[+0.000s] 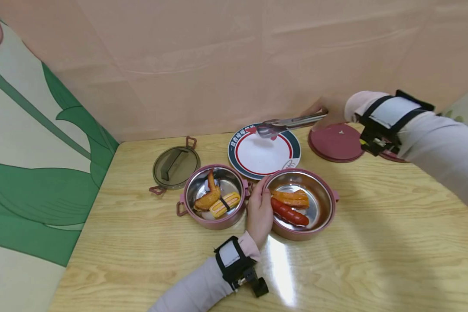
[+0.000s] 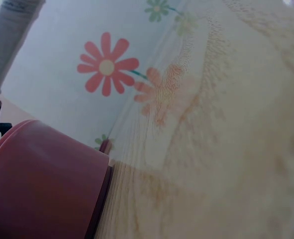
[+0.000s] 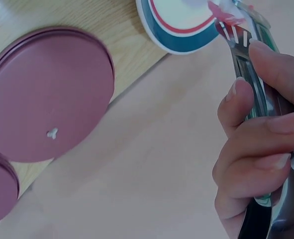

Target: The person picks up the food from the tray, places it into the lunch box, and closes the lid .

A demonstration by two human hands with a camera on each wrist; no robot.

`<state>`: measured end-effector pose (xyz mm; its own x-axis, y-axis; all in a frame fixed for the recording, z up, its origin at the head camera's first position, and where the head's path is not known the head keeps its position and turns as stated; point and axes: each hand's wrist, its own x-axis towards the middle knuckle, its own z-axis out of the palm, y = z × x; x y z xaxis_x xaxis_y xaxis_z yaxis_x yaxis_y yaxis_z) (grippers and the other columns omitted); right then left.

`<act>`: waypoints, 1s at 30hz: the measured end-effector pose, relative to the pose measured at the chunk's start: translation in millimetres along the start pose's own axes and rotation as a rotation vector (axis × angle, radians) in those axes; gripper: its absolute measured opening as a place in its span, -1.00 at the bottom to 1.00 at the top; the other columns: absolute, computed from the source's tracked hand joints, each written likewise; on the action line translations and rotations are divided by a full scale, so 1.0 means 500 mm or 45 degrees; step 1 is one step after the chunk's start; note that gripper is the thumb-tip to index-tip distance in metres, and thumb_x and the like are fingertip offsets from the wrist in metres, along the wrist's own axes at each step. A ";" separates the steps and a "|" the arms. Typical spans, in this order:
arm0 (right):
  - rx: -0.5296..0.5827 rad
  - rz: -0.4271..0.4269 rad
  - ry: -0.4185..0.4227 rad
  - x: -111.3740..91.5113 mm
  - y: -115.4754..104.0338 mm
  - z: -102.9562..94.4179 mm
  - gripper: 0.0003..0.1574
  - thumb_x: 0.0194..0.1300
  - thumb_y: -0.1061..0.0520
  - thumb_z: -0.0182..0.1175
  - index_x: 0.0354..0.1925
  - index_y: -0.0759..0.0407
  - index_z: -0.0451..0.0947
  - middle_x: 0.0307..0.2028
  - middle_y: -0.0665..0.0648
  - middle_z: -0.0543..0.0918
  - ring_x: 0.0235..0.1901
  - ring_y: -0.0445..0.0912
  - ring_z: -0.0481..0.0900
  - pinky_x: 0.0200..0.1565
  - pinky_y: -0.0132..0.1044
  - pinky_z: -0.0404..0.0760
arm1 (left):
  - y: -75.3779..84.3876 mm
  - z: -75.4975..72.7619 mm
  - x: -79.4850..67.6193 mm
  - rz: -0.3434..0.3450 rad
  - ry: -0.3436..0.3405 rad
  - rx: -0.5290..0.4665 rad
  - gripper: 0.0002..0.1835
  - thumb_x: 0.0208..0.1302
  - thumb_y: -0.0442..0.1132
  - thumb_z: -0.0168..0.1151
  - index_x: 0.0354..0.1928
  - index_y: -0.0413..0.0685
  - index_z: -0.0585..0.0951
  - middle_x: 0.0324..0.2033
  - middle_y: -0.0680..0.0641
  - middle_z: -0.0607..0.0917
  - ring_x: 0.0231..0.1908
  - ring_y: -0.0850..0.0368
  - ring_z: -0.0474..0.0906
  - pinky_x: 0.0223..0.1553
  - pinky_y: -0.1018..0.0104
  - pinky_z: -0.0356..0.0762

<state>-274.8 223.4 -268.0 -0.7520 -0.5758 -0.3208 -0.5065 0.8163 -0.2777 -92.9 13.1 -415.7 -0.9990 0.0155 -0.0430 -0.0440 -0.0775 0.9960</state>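
Observation:
My right hand (image 1: 328, 110) grips metal serving tongs (image 1: 296, 122) above the far side of a white plate with a dark teal rim (image 1: 263, 156). In the right wrist view, the fingers wrap round the tongs' arms, and a pink-red piece (image 3: 227, 12) sits at their tips. My left hand (image 1: 259, 212) holds the left side of a pink steel-lined bowl (image 1: 323, 203), thumb at its rim. Inside that bowl lie a red sausage (image 1: 290, 212) and an orange-brown bacon-like strip (image 1: 292, 198). The left wrist view shows the bowl's pink outer wall (image 2: 47, 184).
Left of my left hand stands a smaller pink pot (image 1: 220, 224) with a chicken wing (image 1: 208, 199) and a yellow banded roll (image 1: 225, 204). Behind it lies a dark lid with a handle (image 1: 179, 173). Round maroon lids (image 1: 335, 143) lie right of the plate, near the wall.

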 end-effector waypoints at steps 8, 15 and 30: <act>0.031 0.071 -0.046 -0.023 0.009 -0.016 -0.33 0.20 0.17 0.33 0.27 0.23 0.44 -0.04 0.38 0.66 -0.35 -0.03 0.64 -0.34 -0.21 0.67 | 0.000 0.001 0.000 0.005 0.009 0.012 -0.53 0.48 -0.35 -0.24 0.38 -0.21 0.31 0.36 -0.15 0.39 0.38 0.06 0.26 0.45 0.14 0.19; 0.112 0.146 -0.066 -0.047 0.020 -0.024 -0.24 0.23 0.13 0.31 0.35 0.22 0.32 -0.24 0.21 0.66 -0.71 -0.17 0.35 -0.67 -0.34 0.43 | -0.003 0.001 0.000 0.009 -0.008 0.006 -0.54 0.50 -0.33 -0.26 0.38 -0.18 0.31 0.37 -0.12 0.38 0.39 0.04 0.25 0.45 0.09 0.18; 0.142 0.132 -0.045 -0.085 0.031 -0.030 -0.26 0.20 0.20 0.32 0.30 0.35 0.34 -0.57 -0.01 0.58 -0.61 -0.23 0.46 -0.60 -0.44 0.44 | -0.003 0.000 0.002 -0.008 0.004 -0.001 -0.54 0.50 -0.33 -0.26 0.38 -0.16 0.31 0.37 -0.11 0.38 0.39 0.05 0.25 0.45 0.08 0.18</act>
<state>-257.3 261.1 -245.0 -0.7814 -0.4917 -0.3842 -0.3757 0.8623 -0.3394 -93.8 13.2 -417.2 -0.9987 0.0129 -0.0493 -0.0502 -0.0782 0.9957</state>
